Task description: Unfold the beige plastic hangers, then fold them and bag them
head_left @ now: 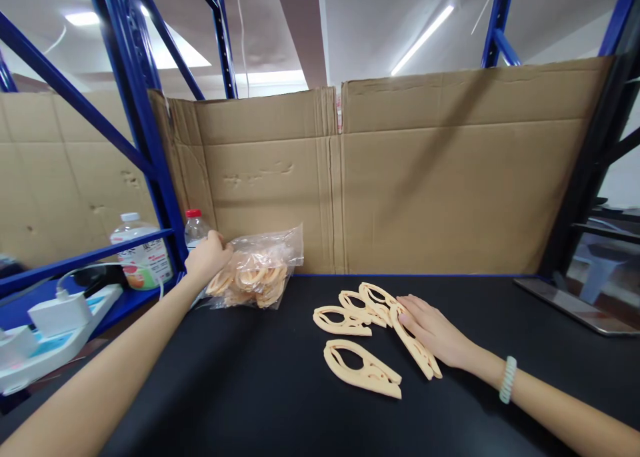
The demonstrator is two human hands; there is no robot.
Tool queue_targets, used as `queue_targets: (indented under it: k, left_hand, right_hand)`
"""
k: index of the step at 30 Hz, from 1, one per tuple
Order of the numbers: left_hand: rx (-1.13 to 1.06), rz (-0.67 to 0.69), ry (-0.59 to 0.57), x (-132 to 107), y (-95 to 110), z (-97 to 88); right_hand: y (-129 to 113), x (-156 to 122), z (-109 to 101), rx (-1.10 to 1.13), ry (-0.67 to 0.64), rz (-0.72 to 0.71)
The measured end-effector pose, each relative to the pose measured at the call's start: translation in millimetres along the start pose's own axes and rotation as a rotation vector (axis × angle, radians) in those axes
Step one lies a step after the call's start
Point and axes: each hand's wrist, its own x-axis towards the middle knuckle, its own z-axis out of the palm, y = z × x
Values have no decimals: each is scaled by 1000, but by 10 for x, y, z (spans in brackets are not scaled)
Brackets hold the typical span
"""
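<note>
My left hand (209, 256) is at the back left, closed on the near-left edge of a clear plastic bag (295, 240). Inside the bag is a bundle of peach-coloured folded hangers (260, 280). My right hand (433, 327) lies with outstretched fingers on the right side of a loose group of the same hangers, touching a folded hanger (415, 347) that points toward me. Left of it, several more overlap, among them a hanger (340, 320) at the group's left end. One separate folded hanger (363, 369) lies nearer to me.
Cardboard sheets (450, 177) stand behind the black tabletop (260, 390). At left are a red-capped bottle (195, 227), a white-capped jug (145, 257) and a power strip (70, 330) with chargers, beside a blue metal frame (155, 144). A flat phone-like slab (575, 304) lies at right.
</note>
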Motion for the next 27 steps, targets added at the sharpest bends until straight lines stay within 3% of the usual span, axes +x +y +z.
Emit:
queue_targets:
  k: [4,9,13,15,18,20,22,23,25,27]
  left_hand:
    - [-3,239,57,-57,185,55]
    - [-12,614,-141,-193,327,298]
    - [-5,682,-204,-239,298,437]
    - [-28,677,-158,-244,300,434]
    - [-105,636,46,-338,391,327]
    - [-171,621,206,-533,519,208]
    - [-226,688,274,-862,677,89]
    - [-257,787,261,-1065,756,42]
    - [-321,1201,-2,-1488,895,-2]
    - [-305,1326,-297,-1840,993,32]
  right_hand:
    - [-17,0,-14,9,13,12]
    - [-43,4,-44,2,-9,2]
    - [-63,-1,-56,-7,-8,28]
    - [-68,-4,-63,-10,2,33]
    - [-85,-9,-89,-28,36,26]
    - [-128,-20,-126,-58,71,17]
    - [-214,-48,-178,-94,92,12]
    - [-273,-69,-207,-110,94,16]
    - [-410,-124,-259,-137,79,41]
    - [-539,-182,-293,-164,55,87]
